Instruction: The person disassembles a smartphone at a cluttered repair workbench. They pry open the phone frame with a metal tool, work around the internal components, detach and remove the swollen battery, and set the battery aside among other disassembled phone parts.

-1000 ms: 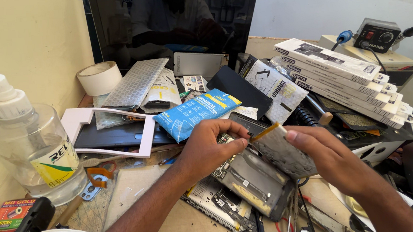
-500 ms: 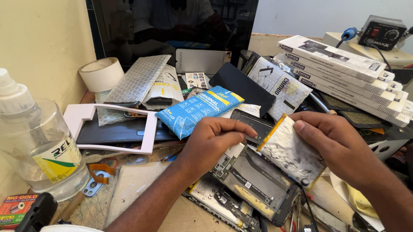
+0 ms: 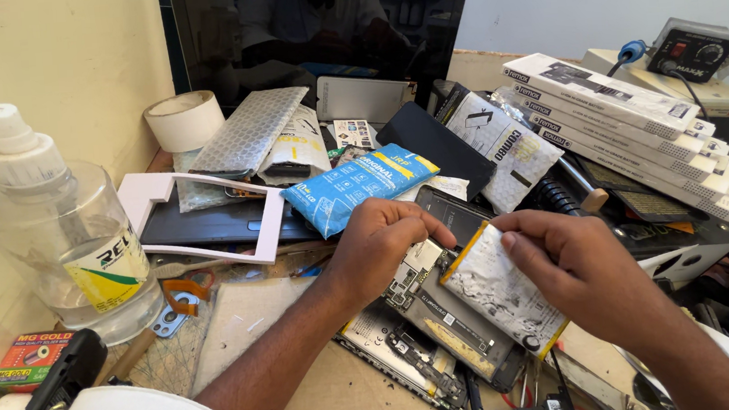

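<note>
An opened phone body lies on the cluttered bench with its circuit board showing. A flat silver battery with a yellow edge is tilted up out of it. My right hand grips the battery by its upper right corner, thumb on its face. My left hand presses its fingertips on the phone's top edge beside the battery. A second stripped phone frame lies under the first.
A clear plastic bottle with a pump cap stands at the left. A blue pouch, a white frame, a tape roll, stacked white boxes and a dark screen crowd the back.
The battery has swung from nearly edge-on to tilted flatter, its silver face now toward me. My right hand has shifted its grip up to the top corner.
</note>
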